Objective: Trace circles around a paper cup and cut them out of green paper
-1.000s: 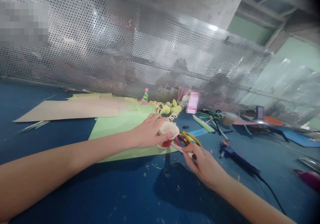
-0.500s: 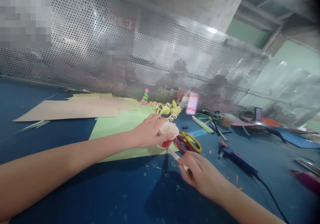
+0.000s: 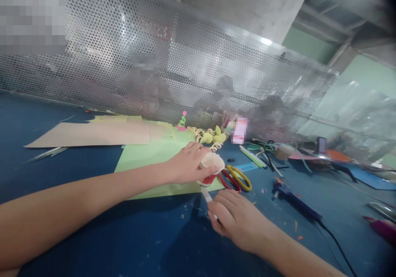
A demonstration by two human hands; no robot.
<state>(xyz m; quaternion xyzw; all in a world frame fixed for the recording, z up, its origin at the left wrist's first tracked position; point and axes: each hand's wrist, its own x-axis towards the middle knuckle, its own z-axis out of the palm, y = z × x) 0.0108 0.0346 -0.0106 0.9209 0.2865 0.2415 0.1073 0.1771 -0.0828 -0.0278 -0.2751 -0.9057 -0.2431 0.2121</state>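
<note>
— Fingers of the right hand (image 3: pixel 236 223), low and right of centre, are pinched on a white stick (image 3: pixel 206 195). What is touched by its tip?

— The red paper cup (image 3: pixel 211 170), at mid-frame on the green sheet (image 3: pixel 148 155), is met there; it is clasped by the left hand (image 3: pixel 187 165). Scissors (image 3: pixel 235 178) are seen just right, a glue gun (image 3: pixel 293 198) farther right, and a mesh screen (image 3: pixel 154 62) behind.

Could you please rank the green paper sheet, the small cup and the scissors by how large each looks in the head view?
1. Green paper sheet, by far.
2. Scissors and cup: too alike to rank, both partly hidden.
</note>
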